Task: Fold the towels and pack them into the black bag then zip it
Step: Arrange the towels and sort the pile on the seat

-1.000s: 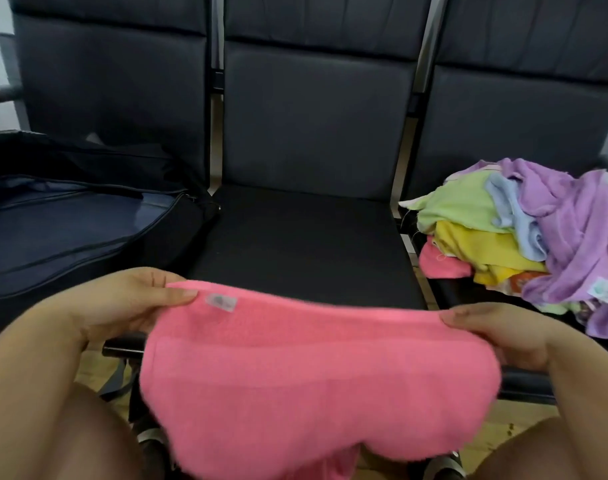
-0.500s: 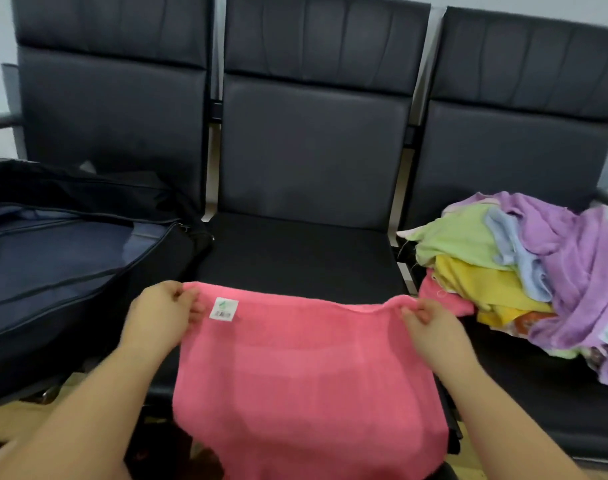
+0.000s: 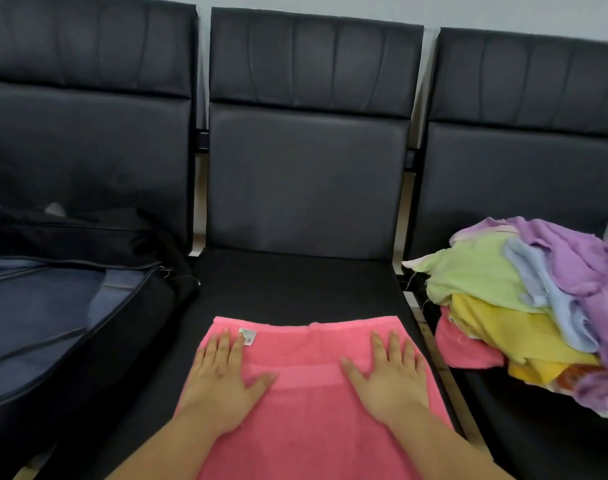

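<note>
Fingers (image 3: 226, 344) of our left hand (image 3: 223, 379) and right hand (image 3: 389, 372) lie straight and spread, released, pressing flat on the pink towel (image 3: 306, 403), which is laid out on the middle seat (image 3: 295, 282) with its small label (image 3: 247, 335) just beside the left fingertips. Off to the left of our fingers the black bag (image 3: 53, 306) lies unzipped on the neighbouring seat. To the right of them sits a loose pile of towels (image 3: 531, 306) in green, yellow, blue and purple, apart from the pink one.
</note>
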`<action>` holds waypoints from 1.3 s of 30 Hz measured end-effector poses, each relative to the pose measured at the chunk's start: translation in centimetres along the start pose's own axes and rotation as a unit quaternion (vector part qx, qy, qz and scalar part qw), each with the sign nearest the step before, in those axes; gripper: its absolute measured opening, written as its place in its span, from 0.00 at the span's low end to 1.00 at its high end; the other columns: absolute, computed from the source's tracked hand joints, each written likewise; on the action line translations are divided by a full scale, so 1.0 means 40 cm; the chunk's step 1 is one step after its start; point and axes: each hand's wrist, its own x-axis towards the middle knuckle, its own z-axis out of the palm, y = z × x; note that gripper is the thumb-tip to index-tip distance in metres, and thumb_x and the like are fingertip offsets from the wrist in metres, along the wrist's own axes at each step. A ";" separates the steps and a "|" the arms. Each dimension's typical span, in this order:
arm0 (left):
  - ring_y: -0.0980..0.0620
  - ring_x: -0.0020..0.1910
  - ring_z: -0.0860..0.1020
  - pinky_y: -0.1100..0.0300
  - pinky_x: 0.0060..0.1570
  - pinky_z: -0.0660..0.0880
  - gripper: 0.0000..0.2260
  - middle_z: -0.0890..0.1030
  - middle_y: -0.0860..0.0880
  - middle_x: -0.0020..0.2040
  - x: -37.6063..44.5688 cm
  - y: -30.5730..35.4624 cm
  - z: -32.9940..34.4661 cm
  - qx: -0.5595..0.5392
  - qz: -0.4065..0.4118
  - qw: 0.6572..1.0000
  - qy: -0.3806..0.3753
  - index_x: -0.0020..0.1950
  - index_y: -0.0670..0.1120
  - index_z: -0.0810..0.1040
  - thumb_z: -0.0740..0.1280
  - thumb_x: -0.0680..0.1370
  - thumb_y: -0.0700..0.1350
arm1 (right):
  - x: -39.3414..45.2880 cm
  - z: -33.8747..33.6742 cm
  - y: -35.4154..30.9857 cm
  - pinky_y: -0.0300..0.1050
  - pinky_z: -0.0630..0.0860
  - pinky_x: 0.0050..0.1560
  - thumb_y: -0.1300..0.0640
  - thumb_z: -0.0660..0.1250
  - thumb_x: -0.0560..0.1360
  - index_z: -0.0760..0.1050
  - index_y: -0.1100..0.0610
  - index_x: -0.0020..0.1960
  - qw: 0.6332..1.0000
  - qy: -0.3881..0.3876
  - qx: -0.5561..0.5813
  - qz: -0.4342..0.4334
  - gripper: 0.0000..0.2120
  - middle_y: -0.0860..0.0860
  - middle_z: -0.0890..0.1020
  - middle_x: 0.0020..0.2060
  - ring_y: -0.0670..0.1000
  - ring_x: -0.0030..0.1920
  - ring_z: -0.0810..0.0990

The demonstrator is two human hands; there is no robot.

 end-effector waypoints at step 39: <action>0.49 0.71 0.64 0.59 0.68 0.62 0.29 0.65 0.49 0.72 0.070 -0.001 -0.113 -0.072 -0.052 0.996 -0.030 0.74 0.51 0.63 0.63 0.72 0.49 | 0.092 -0.141 0.094 0.47 0.64 0.71 0.56 0.72 0.67 0.51 0.48 0.78 0.981 -0.095 0.156 -0.065 0.45 0.54 0.55 0.76 0.54 0.74 0.59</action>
